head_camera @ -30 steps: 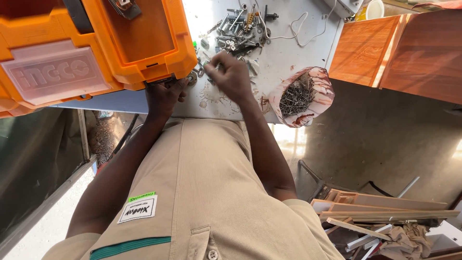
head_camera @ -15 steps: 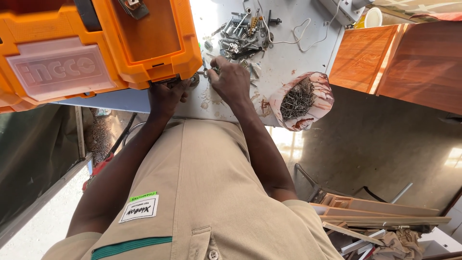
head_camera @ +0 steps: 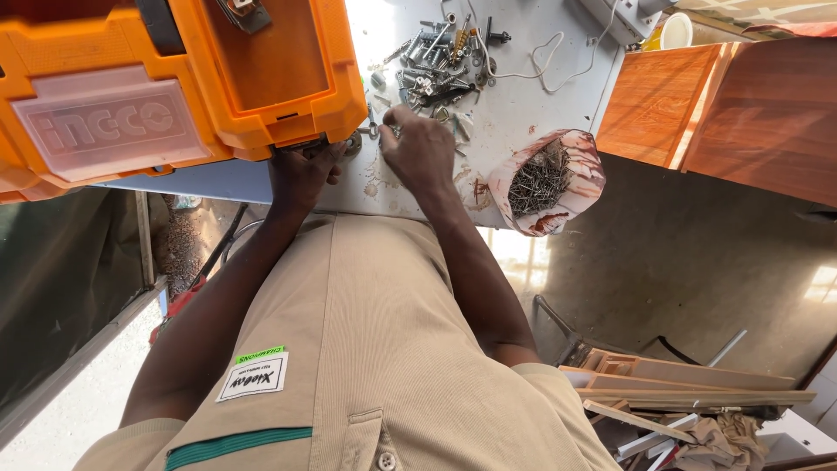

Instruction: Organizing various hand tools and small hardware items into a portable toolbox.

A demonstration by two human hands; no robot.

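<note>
Fingers of the right hand are bent and drawn together at their tips around a small metal screw, a thin silvery piece lying on the pale tabletop; whether they truly pinch it or only touch it cannot be told. Fingers of the left hand curl under the near corner of the orange tool case, just left of the screw; how tightly they close is hidden by the case.

Just beyond the right fingers lies a loose pile of screws, grey and brass-coloured, mixed with bolts and wall plugs. A white cord loops past the pile. To the right of the right fingers, at the tabletop's near edge, sits a torn bag of nails, reddish and white, open at the top with dark nails heaped inside. Farther right stand brown wooden panels. Near the person's side, on the floor, lie wooden offcuts.
</note>
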